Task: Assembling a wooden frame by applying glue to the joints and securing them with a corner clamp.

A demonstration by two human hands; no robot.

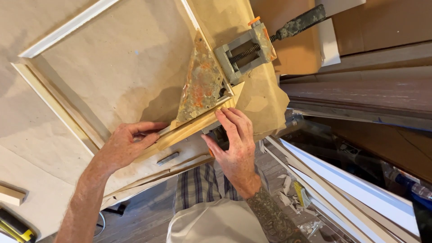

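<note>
Pale wooden frame, thin moulding strips with a white inner edge, lay flat on the paper-covered tabletop, one corner seated in the corner clamp. Clamp: grey metal, rusted triangular plate, threaded screw, dark handle pointing away from the frame. Left hand just below the clamp's plate, palm down, fingers extended and pressed on the near frame strip, thumb along its inner edge. Right hand immediately beside the clamp's lower edge, fingers flat over the strip's end, thumb tucked beneath; neither hand closed around anything.
</note>
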